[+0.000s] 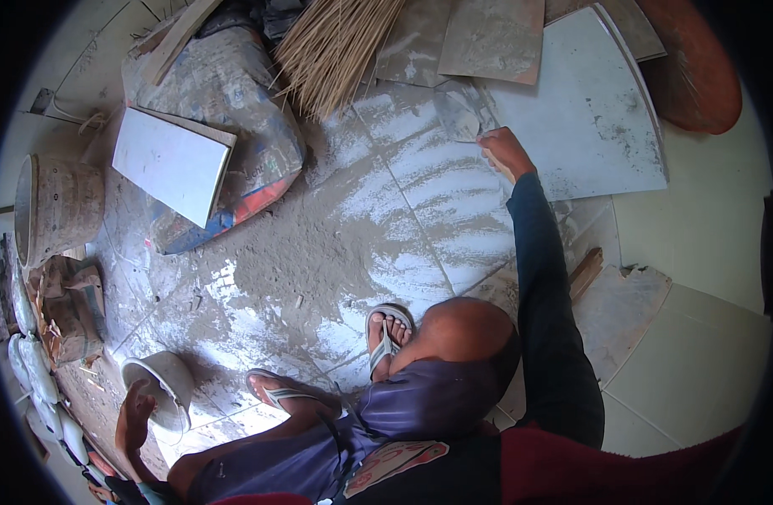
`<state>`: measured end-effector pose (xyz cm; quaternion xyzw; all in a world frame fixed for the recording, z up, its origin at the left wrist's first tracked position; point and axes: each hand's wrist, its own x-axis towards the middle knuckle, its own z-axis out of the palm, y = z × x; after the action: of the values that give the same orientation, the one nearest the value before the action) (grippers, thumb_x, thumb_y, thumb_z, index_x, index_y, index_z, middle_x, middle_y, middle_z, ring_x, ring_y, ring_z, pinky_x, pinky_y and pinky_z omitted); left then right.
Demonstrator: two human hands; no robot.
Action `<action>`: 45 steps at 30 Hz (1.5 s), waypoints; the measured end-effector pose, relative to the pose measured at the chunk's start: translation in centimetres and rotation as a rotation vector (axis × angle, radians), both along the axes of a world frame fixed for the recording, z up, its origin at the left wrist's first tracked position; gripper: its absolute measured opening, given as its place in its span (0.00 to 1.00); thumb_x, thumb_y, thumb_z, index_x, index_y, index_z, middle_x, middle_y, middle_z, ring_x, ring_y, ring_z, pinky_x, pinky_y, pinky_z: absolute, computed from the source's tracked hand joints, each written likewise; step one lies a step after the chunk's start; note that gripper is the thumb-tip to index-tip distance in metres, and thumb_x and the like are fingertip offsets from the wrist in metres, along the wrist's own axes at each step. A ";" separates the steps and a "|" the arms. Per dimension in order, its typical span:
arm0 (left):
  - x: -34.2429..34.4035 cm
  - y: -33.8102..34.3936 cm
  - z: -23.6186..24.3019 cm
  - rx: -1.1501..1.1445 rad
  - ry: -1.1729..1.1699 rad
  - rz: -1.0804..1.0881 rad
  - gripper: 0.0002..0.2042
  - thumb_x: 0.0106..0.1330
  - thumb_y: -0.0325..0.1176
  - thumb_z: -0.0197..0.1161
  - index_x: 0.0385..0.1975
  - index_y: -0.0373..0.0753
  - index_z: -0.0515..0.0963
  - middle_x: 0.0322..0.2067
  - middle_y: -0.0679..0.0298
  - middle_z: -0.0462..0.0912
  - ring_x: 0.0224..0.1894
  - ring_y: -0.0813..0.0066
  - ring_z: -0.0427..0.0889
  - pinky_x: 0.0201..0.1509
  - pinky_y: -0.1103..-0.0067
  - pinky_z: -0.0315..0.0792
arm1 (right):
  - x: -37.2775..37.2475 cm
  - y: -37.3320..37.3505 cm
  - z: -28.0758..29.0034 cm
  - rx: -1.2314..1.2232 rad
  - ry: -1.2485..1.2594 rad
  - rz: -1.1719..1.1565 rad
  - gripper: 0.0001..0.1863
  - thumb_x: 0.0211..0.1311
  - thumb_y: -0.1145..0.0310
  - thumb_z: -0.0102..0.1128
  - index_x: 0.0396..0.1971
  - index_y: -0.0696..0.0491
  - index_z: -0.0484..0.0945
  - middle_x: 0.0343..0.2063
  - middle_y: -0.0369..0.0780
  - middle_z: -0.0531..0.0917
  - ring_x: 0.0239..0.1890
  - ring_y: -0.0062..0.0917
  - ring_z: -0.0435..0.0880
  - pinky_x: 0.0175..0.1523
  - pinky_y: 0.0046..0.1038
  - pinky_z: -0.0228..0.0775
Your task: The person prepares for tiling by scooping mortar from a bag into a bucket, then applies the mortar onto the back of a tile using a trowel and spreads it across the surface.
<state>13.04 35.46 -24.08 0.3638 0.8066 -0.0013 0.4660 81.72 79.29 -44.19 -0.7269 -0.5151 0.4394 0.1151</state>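
Observation:
Stretched far forward, my right hand (506, 151) is closed around the pale wooden handle of a trowel (460, 120). The metal blade rests on or just above the dusty floor, beside a large white board (571, 101). My left hand (135, 414) hangs near the rim of a small grey bucket (177, 380), fingers apart with nothing visible in them. Whether it touches the rim is unclear. Grey powder (306, 252) lies heaped on the tiles ahead of my sandalled feet, with curved sweep marks running toward the trowel.
A bundle of thin sticks like a broom (340, 50) lies at the far side. Farther left, a white tile-like panel (174, 160) rests on a dusty sack (226, 93). A larger bucket (62, 206) stands at the left edge. Broken board (622, 311) lies right of my right arm.

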 end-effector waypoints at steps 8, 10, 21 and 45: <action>0.9 1.1 0.8 -0.015 -0.001 0.033 0.23 0.65 0.41 0.55 0.57 0.35 0.66 0.30 0.57 0.77 0.35 0.70 0.75 0.45 0.75 0.68 | -2.3 0.1 -0.9 0.012 0.059 0.053 0.13 0.55 0.65 0.58 0.19 0.59 0.76 0.13 0.39 0.75 0.11 0.24 0.71 0.15 0.31 0.59; 1.1 1.6 0.6 -0.007 -0.041 0.029 0.24 0.66 0.42 0.55 0.57 0.35 0.66 0.31 0.57 0.77 0.35 0.70 0.75 0.45 0.75 0.69 | -2.8 0.3 -1.3 0.024 0.054 0.046 0.13 0.55 0.65 0.57 0.19 0.59 0.76 0.13 0.39 0.74 0.11 0.24 0.71 0.15 0.31 0.58; 2.2 2.2 1.6 0.000 -0.021 0.004 0.24 0.66 0.43 0.55 0.58 0.35 0.65 0.32 0.54 0.78 0.39 0.68 0.77 0.48 0.73 0.68 | -12.0 4.3 -4.2 0.122 0.032 0.402 0.14 0.55 0.63 0.57 0.24 0.61 0.77 0.16 0.42 0.77 0.12 0.24 0.73 0.15 0.30 0.62; 5.4 -2.4 4.9 -0.018 0.038 0.060 0.23 0.67 0.40 0.56 0.58 0.36 0.65 0.36 0.52 0.79 0.41 0.66 0.77 0.49 0.73 0.69 | -14.6 -9.2 -2.0 0.429 -0.098 0.839 0.12 0.50 0.66 0.60 0.30 0.60 0.78 0.33 0.53 0.80 0.39 0.48 0.78 0.46 0.42 0.71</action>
<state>18.40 33.07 -19.22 0.3349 0.8259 -0.0014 0.4535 67.13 70.09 -46.16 -0.4357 -0.8482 0.2968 0.0508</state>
